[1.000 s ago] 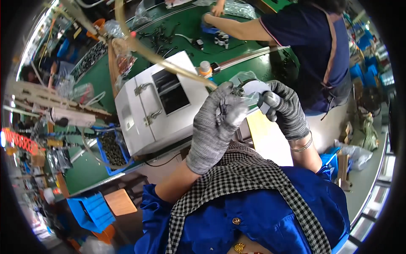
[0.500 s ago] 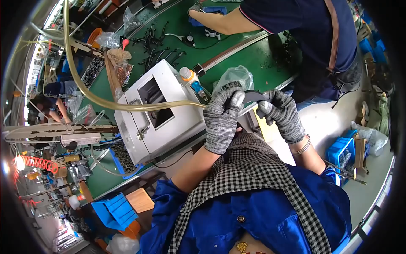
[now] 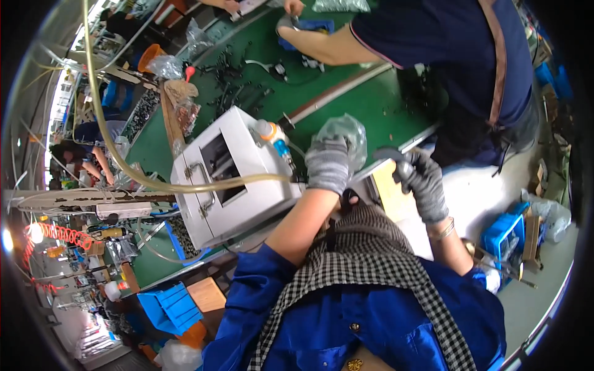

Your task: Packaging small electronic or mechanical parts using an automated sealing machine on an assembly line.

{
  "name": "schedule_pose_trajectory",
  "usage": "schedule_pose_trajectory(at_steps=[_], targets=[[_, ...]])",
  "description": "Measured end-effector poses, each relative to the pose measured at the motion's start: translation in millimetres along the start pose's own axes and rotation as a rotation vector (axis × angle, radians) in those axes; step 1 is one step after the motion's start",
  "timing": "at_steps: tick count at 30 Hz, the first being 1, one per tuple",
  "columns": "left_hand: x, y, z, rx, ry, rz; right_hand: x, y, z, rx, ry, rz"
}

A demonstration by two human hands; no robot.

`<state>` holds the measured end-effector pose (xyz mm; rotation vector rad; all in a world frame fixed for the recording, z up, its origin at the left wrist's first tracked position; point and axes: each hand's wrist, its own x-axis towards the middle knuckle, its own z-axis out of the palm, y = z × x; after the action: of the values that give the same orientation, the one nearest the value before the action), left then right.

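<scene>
My left hand [image 3: 328, 164], in a grey knitted glove, reaches into the mouth of a clear plastic bag [image 3: 354, 133] on the green bench. Its fingers are hidden there by the glove's back and the film. In the earlier frame the bag shows small dark pieces inside. To the right, my gloved right hand [image 3: 424, 185] pinches a dark curved part [image 3: 388, 153] between thumb and fingers. This part points left toward the bag, apart from my left hand. Its exact kind is hard to tell.
A grey-white metal box [image 3: 257, 167] with a dark window stands left of my hands, an orange-and-blue air fitting [image 3: 275, 139] beside it. A yellowish hose [image 3: 210, 184] crosses over the box. Black levers [image 3: 235, 83] lie on the bench [image 3: 346, 93]. A co-worker [image 3: 445, 49] works across at the right.
My left hand has let go of the dark curved part and gone into the plastic bag. My right hand keeps the part, slightly lower and to the right. The whole view has shifted slightly.
</scene>
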<state>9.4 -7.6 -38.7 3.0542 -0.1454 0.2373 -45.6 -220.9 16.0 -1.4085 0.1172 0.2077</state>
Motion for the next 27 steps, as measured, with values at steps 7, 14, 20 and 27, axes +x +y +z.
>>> schedule_pose_trajectory(at_steps=[7,14,20,27], targets=[[14.1,6.9,-0.6,0.005,-0.598,-0.067,3.3,-4.7,-2.2,-0.05,-0.03,0.055],[5.5,5.8,0.2,-0.129,-0.348,-0.088,11.8,-8.5,7.7,-0.072,-0.057,0.014],[-27.3,10.2,-35.1,-0.258,-0.082,0.047,6.6,-9.6,15.9,0.053,-0.076,0.125],[-110.8,-43.0,-127.0,-0.409,0.317,0.3,-0.3,-11.1,49.0,0.304,-0.334,0.153]])
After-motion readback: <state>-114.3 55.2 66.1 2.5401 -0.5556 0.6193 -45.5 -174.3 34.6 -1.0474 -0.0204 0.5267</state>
